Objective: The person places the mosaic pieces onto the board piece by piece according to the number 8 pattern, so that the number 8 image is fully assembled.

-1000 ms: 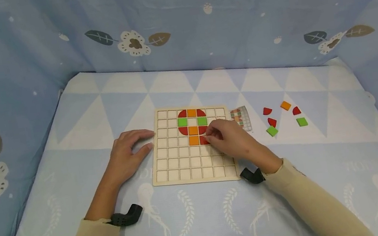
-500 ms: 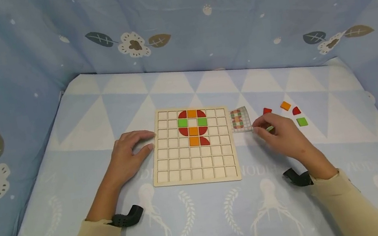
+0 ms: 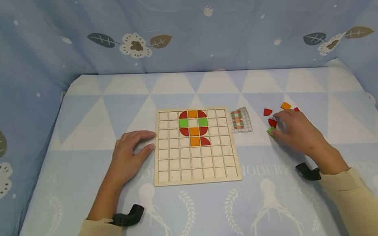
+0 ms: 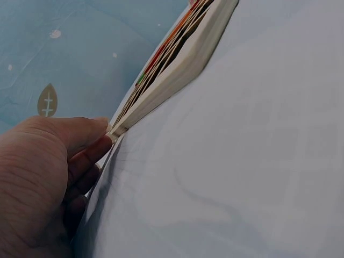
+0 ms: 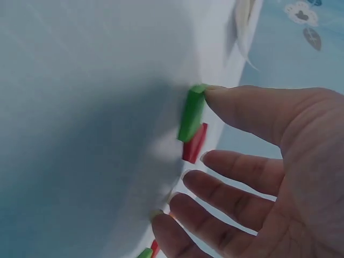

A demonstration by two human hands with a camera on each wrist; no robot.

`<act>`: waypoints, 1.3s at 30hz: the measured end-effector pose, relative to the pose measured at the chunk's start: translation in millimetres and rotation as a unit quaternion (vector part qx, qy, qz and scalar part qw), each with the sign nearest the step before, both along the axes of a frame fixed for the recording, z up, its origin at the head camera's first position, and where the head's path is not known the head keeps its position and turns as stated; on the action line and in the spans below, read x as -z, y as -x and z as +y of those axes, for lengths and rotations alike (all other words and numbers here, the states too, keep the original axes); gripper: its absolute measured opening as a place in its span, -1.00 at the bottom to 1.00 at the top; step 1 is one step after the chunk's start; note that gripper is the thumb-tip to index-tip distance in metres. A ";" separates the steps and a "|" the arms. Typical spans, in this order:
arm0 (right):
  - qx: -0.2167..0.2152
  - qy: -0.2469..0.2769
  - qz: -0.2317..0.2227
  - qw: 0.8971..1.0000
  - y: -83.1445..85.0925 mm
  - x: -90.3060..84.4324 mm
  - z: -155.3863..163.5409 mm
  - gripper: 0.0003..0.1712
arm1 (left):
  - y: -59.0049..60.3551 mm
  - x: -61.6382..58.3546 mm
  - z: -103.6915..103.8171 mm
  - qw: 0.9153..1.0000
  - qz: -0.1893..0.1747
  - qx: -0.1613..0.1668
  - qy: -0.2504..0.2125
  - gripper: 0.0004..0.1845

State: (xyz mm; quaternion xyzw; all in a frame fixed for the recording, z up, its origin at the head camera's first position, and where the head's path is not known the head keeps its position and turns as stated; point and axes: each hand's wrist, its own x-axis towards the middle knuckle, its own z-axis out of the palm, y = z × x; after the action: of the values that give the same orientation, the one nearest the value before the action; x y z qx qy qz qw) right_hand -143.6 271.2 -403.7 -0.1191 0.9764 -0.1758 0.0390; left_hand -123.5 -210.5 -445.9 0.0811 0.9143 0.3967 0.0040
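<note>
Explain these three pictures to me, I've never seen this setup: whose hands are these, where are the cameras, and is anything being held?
A person works with bare hands. The wide picture is from a head camera; the other two from wrist cameras. The left hand rests against the edge of the wooden grid board, which carries red, orange and green tiles. The right hand reaches among loose tiles on the blue cloth; its thumb touches a green tile beside a red tile. Nothing is lifted yet. A small pattern card lies between.
</note>
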 end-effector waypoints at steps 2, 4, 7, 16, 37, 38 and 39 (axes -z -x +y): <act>0.001 -0.008 -0.002 1.000 -0.2 2.6 0.0 -0.50 | -0.3 -1.1 0.1 1.000 0.001 0.002 -0.001 -0.64; 0.007 -0.006 0.002 1.000 0.0 4.0 -0.5 -0.50 | -0.8 -2.2 0.3 1.000 0.001 0.003 -0.002 -0.64; 0.012 0.000 0.006 1.000 -0.7 4.8 -1.1 -0.54 | -1.2 -2.6 0.5 1.000 0.000 0.003 -0.002 -0.63; 0.081 0.039 -0.069 0.994 -5.2 -0.2 -4.0 -0.63 | -0.4 -0.1 1.7 1.000 0.002 0.002 -0.004 -0.63; 0.079 0.084 -0.118 0.986 -16.5 -9.0 -13.4 -0.78 | 0.1 2.1 -0.6 1.000 0.009 0.003 -0.002 -0.66; 0.076 0.101 -0.121 0.985 -17.0 -10.6 -16.2 -0.79 | 0.2 2.2 -0.6 1.000 0.008 0.002 0.000 -0.66; 0.072 0.116 -0.130 0.982 -17.4 -12.4 -20.0 -0.79 | 0.2 2.3 -0.6 1.000 0.007 0.001 0.000 -0.66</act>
State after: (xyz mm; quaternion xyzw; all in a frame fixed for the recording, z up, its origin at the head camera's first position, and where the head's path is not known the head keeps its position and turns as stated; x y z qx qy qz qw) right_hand -126.2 251.2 -391.3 -0.0282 0.9419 -0.3043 0.1392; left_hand -123.8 -211.0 -448.1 0.0851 0.9141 0.3964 -0.0020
